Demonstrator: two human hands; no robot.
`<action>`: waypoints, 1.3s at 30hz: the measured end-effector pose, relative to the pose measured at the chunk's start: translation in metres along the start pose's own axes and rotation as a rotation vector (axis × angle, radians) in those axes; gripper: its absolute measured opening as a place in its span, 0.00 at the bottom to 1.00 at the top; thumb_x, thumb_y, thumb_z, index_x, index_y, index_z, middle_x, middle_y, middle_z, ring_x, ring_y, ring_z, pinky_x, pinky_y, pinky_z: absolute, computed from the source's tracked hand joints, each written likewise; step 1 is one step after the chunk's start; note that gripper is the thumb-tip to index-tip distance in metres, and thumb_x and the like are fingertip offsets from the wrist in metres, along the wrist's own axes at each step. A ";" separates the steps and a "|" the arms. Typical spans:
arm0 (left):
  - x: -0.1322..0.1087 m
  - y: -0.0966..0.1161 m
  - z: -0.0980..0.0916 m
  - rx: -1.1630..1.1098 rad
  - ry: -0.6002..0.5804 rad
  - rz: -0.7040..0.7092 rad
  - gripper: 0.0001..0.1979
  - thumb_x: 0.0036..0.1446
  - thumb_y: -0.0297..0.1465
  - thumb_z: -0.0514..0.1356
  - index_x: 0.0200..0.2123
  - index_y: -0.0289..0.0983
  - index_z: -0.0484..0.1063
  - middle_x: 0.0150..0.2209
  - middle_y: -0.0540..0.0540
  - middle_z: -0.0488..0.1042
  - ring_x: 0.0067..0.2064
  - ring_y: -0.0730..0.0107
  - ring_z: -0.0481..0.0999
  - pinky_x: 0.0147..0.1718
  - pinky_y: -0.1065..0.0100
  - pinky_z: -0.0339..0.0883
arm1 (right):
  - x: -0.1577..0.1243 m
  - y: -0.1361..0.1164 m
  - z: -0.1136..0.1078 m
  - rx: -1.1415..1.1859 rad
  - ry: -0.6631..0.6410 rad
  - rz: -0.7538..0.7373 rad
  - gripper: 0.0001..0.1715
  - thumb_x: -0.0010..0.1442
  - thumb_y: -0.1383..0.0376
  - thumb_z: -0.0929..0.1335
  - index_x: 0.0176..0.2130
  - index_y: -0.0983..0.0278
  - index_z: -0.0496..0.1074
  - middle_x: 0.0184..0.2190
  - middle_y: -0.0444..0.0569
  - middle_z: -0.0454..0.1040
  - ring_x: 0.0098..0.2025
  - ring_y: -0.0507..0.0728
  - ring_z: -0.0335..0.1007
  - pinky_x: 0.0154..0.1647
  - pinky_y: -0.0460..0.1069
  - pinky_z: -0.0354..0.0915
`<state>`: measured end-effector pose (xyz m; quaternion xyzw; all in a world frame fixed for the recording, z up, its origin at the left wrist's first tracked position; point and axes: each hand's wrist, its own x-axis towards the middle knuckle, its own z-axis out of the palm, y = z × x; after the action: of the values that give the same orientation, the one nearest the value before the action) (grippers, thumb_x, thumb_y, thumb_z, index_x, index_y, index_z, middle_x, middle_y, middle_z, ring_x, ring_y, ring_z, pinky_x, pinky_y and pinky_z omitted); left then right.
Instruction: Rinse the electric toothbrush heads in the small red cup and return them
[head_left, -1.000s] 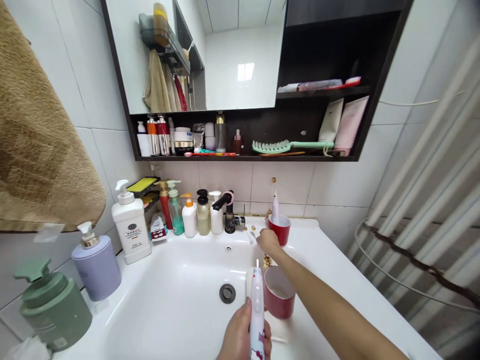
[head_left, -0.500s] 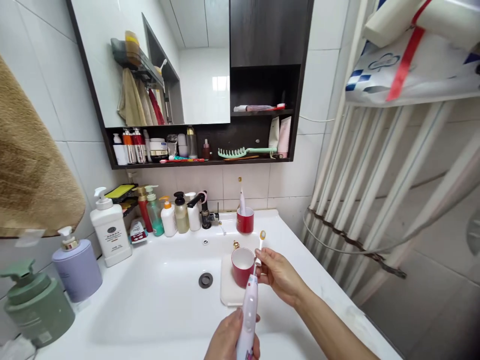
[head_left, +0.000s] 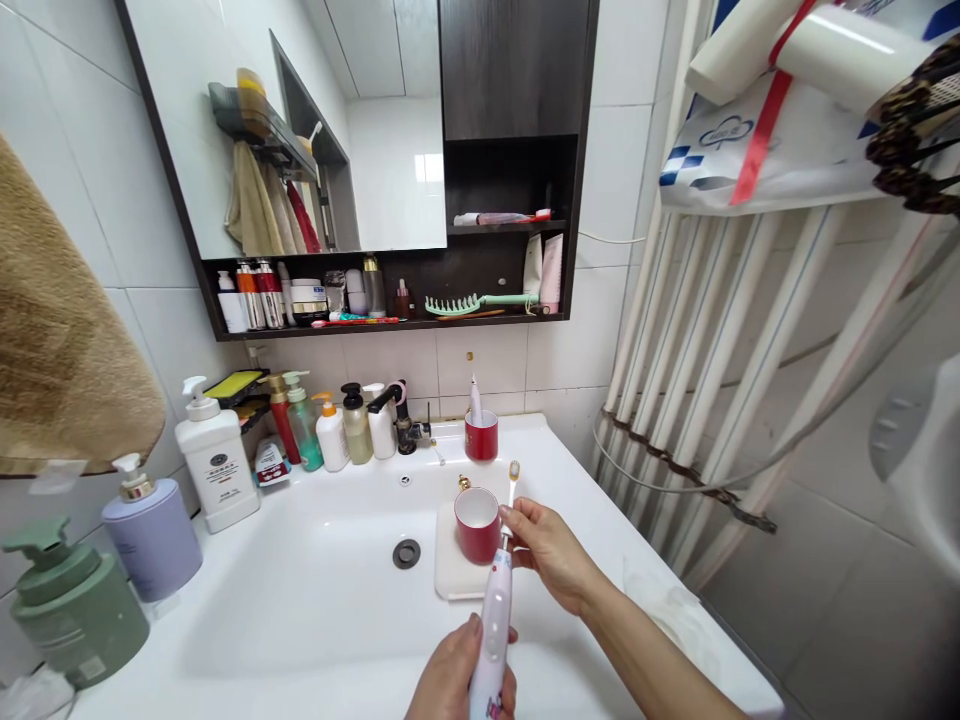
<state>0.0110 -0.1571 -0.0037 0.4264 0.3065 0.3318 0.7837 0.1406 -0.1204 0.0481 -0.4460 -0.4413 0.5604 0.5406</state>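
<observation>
White sink widest on my monitor. Pale tray toward its right edge. I see left hand and right hand over that same side. Toothbrush handle gripped in the left, tilted. Red cup on the tray. Brush head pinched in right fingers, base at the handle's tip.

Toothbrush handle, lower centre: smooth glossy plastic. Basin: glossy, ceramic-looking. Towel, far left: rough fuzzy cloth. Cabinet door, upper centre: wood-look.
</observation>
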 end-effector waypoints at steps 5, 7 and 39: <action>0.001 -0.005 -0.003 -0.007 0.017 -0.002 0.29 0.35 0.51 0.47 0.32 0.31 0.59 0.12 0.53 0.61 0.12 0.80 0.58 0.14 0.74 0.45 | 0.001 0.002 0.003 -0.050 0.011 -0.002 0.14 0.43 0.59 0.62 0.19 0.66 0.56 0.15 0.40 0.60 0.18 0.46 0.57 0.19 0.44 0.56; 0.003 -0.006 -0.004 0.004 0.017 0.015 0.29 0.36 0.52 0.46 0.32 0.31 0.58 0.13 0.53 0.61 0.12 0.80 0.58 0.14 0.74 0.44 | 0.002 0.002 0.003 -0.069 0.017 -0.005 0.13 0.43 0.59 0.62 0.19 0.65 0.56 0.15 0.40 0.60 0.18 0.46 0.57 0.19 0.44 0.56; 0.012 -0.011 -0.002 0.010 -0.028 0.045 0.26 0.37 0.51 0.46 0.30 0.34 0.55 0.14 0.54 0.61 0.12 0.81 0.59 0.12 0.75 0.45 | 0.000 0.005 0.002 -0.041 -0.015 -0.017 0.13 0.43 0.58 0.62 0.20 0.66 0.57 0.17 0.40 0.60 0.20 0.46 0.55 0.23 0.45 0.55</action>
<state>0.0196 -0.1514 -0.0162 0.4416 0.2876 0.3419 0.7781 0.1373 -0.1206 0.0440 -0.4492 -0.4607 0.5496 0.5329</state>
